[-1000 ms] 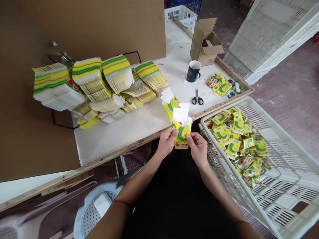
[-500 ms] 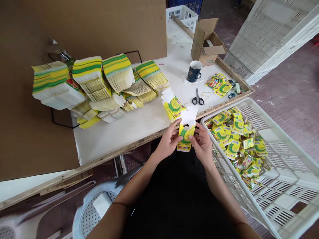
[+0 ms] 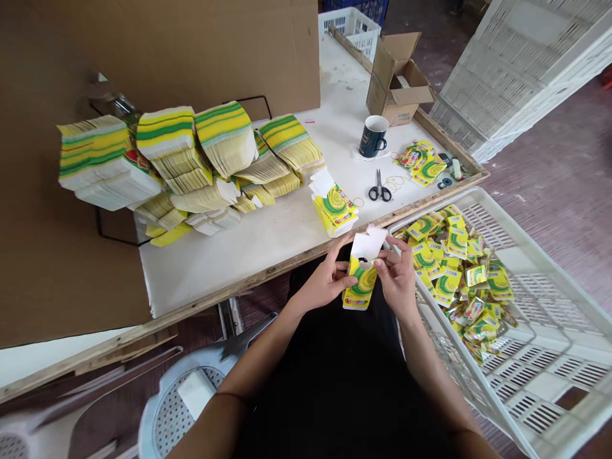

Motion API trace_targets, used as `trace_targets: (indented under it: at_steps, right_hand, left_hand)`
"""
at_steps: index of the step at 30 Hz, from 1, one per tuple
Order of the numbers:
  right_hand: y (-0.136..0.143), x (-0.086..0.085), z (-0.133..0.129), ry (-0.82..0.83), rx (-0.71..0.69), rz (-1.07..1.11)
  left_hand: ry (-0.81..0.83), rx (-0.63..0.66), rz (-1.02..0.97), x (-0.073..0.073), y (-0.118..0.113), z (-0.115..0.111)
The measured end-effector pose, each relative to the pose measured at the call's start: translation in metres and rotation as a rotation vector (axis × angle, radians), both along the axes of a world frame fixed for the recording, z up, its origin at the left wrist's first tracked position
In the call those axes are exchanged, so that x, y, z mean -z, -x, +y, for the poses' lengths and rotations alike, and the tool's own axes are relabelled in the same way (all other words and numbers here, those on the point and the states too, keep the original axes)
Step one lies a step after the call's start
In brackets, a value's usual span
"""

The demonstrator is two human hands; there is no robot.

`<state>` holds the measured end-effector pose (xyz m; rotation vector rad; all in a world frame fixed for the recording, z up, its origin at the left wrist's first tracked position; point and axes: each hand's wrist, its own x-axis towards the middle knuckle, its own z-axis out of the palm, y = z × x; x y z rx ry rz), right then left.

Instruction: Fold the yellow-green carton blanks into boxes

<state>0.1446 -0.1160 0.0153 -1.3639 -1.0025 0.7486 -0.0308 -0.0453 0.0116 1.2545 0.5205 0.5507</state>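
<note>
Between my hands, over my lap, is a small yellow and green carton (image 3: pixel 362 284) with its white top flap standing up. My left hand (image 3: pixel 327 280) is closed on the carton's left side, thumb across the front. Fingers of my right hand (image 3: pixel 396 274) grip its upper right edge by the flap, the thumb near the dark round opening. Just beyond, on the table edge, lies a pile of flat cartons (image 3: pixel 335 205). Bundled stacks of flat cartons (image 3: pixel 224 137) stand at the left of the white table (image 3: pixel 191 274).
At my right a white plastic crate (image 3: pixel 540 255) holds many small yellow packets (image 3: pixel 449 280). Scissors (image 3: pixel 379 188), a dark mug (image 3: pixel 373 137), loose cartons (image 3: pixel 421 162) and an open cardboard box (image 3: pixel 399 89) are on the table. A cardboard sheet (image 3: pixel 201 51) stands behind the stacks.
Both hands have brought the carton lower and slightly right, away from the table edge. It is tilted more now, and my right hand has shifted up toward the flap.
</note>
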Motion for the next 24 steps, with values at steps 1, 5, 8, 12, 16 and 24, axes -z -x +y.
trace_targets:
  at_steps: [1,5,8,12,16,24]
  right_hand:
    - [0.000,0.001,0.000,0.000,0.002,0.013]
    - [-0.005,-0.001,-0.001,-0.033,-0.021,-0.162]
    - [-0.009,-0.009,-0.003,-0.012,-0.046,-0.221]
    - [-0.008,-0.011,-0.004,0.160,-0.118,-0.154]
    - [-0.004,0.000,-0.003,0.251,-0.091,-0.138]
    - [-0.002,0.001,-0.004,0.186,-0.049,-0.231]
  left_hand:
    - [-0.016,0.013,0.014,0.000,0.000,0.001]
    - [-0.087,-0.009,0.034,0.003,0.000,0.001]
    - [-0.170,-0.098,0.053,0.005,-0.001,0.000]
    - [-0.236,-0.160,0.116,0.006,-0.002,-0.002]
    - [-0.261,-0.070,0.135,0.005,0.000,-0.002]
    - [-0.072,-0.087,0.063,0.004,-0.002,-0.004]
